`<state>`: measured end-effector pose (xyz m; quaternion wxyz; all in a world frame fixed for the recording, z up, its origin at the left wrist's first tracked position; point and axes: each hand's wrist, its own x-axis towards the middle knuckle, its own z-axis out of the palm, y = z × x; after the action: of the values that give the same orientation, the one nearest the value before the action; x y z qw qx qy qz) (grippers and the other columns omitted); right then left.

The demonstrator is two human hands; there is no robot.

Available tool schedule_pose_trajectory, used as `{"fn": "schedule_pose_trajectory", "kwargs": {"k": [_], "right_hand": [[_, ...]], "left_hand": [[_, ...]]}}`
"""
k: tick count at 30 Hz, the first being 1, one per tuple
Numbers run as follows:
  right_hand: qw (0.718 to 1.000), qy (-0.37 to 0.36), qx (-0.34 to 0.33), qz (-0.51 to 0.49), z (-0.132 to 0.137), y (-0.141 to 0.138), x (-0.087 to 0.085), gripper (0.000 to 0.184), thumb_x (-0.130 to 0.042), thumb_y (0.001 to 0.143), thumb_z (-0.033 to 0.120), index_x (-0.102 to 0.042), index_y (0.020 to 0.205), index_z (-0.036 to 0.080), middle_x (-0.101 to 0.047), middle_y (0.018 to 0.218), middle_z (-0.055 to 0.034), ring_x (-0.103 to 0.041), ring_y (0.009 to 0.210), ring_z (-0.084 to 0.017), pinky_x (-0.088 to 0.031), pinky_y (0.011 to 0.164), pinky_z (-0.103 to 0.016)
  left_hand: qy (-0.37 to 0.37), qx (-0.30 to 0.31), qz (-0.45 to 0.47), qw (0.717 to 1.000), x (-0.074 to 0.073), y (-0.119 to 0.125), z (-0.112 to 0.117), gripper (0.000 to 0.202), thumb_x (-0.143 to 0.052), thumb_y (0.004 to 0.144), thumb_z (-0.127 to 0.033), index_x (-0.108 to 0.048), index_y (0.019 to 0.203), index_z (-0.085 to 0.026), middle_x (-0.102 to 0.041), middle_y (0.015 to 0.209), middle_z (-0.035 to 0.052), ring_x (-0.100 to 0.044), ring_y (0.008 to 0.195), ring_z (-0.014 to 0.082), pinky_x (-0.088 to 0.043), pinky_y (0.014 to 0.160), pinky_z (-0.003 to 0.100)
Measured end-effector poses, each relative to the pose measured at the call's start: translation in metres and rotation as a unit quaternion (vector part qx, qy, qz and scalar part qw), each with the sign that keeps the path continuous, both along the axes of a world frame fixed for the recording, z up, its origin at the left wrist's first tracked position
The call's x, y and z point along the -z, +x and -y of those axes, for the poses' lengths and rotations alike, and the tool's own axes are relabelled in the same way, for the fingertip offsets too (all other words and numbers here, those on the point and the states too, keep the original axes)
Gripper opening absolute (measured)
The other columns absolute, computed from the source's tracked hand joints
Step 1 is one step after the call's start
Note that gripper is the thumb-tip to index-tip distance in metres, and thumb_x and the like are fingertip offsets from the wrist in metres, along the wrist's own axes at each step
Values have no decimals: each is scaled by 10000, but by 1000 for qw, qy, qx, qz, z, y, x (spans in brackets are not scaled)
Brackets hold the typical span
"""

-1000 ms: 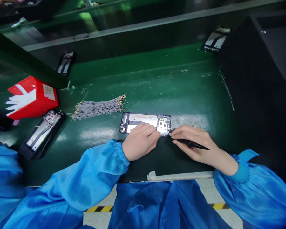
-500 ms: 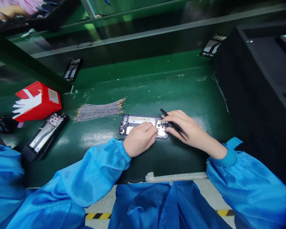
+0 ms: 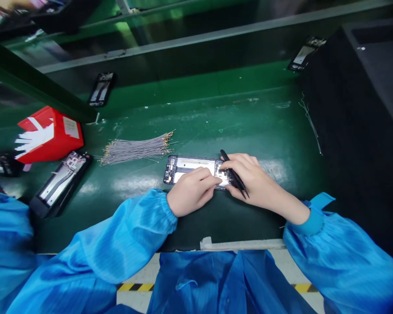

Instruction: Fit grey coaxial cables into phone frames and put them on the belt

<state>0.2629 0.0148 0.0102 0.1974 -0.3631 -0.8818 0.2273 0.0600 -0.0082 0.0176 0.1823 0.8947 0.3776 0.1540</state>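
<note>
An opened phone (image 3: 191,164) lies flat on the green bench, its silver inside and circuit board facing up. My left hand (image 3: 194,191) rests over its lower middle with curled fingers, the index fingertip on the board's lower part. Whatever those fingers pinch, if anything, is hidden. Black tweezers (image 3: 237,176) lie slanted across my right hand (image 3: 253,176), held in its closed fingers, while the thumb and index fingertips touch the phone's right end. Left of the phone sits a bundle of thin grey cables (image 3: 136,148) with gold-coloured ends.
At left are a red box (image 3: 63,135) with white strips and another opened phone (image 3: 60,183) on a black block. More phones lie at the back left (image 3: 101,89) and back right (image 3: 306,54). A large black box (image 3: 350,131) borders the right. A co-worker's blue sleeve (image 3: 8,235) shows at left.
My left index finger has straightened out onto the board. My right hand has shifted slightly left and the tweezers have turned to a steeper slant. The view has shifted a little.
</note>
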Motion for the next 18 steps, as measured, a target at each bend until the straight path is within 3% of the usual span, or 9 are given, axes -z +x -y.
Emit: {"fn": "schedule_pose_trajectory", "kwargs": {"k": [4,12,18], "right_hand": [[1000,-12,-9,-7,-1,1,0,362,-529,755,186,-424,1101,209,-453,1177,-110,-388,1115,-266,-345,869,-401],[1000,-24,-16,7,-4,3,-2,364,-549,764,201,-413,1102,219,-436,1192,-100,-373,1124,-256,-333,887,-401],[998,-5,-15,64,-8,-6,-5,386,-527,690,168,-427,1060,211,-436,1129,-108,-375,1062,-284,-347,828,-430]], "left_hand": [[-6,41,9,999,0,-5,6,291,-356,849,-138,-585,1027,-159,-523,773,46,-480,725,143,-423,650,254],[12,47,29,998,2,-4,7,285,-369,843,-138,-600,1010,-152,-531,773,47,-465,711,143,-407,639,258],[57,53,-18,997,-1,-1,9,282,-371,831,-133,-601,993,-152,-528,778,49,-453,714,154,-400,642,271]]}}
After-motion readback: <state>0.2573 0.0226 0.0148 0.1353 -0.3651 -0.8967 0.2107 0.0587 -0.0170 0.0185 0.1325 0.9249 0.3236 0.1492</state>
